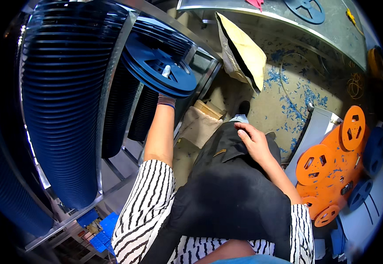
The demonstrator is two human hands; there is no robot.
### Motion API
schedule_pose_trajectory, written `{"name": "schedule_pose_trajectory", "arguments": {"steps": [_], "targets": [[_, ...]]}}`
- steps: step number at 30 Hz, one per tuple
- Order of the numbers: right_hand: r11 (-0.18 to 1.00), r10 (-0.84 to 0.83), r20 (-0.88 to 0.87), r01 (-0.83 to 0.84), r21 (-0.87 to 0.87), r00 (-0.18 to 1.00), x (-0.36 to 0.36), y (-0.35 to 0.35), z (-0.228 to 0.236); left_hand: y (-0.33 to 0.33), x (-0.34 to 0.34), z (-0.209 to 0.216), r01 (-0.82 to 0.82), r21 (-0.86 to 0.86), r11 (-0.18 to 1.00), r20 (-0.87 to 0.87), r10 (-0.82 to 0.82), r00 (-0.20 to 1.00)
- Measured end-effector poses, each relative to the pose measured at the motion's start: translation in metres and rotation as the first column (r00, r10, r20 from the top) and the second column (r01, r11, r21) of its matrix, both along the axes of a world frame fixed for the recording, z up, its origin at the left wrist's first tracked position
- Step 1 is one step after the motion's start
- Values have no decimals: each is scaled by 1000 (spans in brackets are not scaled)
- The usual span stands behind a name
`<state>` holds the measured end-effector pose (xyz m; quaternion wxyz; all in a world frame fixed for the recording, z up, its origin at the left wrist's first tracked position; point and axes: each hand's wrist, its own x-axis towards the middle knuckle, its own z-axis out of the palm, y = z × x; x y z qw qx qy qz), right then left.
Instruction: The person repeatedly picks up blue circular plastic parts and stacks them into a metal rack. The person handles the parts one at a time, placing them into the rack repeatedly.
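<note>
Left hand: the wrist and cuff of a thin glove show below a pair of blue reels. The left hand is closed on them, its white-covered thumb against the front face near the hub; the remaining fingers are hidden behind the reels. The reels are at the right-hand end of a metal rack, tilted, with their faces turned toward the wearer.

Right hand: bare, fingers loosely bent and part spread, gripping nothing. The right hand is over the lap of a black apron.

Markings: the apron bears a small tan patch, possibly a label, too small to read.

Surroundings: long rows of dark blue reels fill the rack at left. Brown cardboard and a beige cloth lie beside the left forearm. Ahead, a yellow sheet-like bag stands near scattered blue scraps on the floor. At right, an orange panel carries round orange discs. A further blue reel lies on the metal table at top.
</note>
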<state>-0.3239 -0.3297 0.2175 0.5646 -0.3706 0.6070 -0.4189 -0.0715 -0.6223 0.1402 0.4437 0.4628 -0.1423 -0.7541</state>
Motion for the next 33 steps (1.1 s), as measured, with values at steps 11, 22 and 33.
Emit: {"name": "schedule_pose_trajectory", "arguments": {"steps": [11, 22, 33], "targets": [[999, -28, 40, 27, 26, 999, 5, -51, -11, -29, -6, 16, -44, -32, 999, 61, 46, 997], [999, -36, 54, 34, 31, 998, 16, -60, -17, -50, -17, 33, 62, -79, 995, 41, -59, 997], [998, -51, 23, 50, 42, 998, 21, -63, -19, -56, -27, 37, 109, -119, 987, 17, -108, 994]]}}
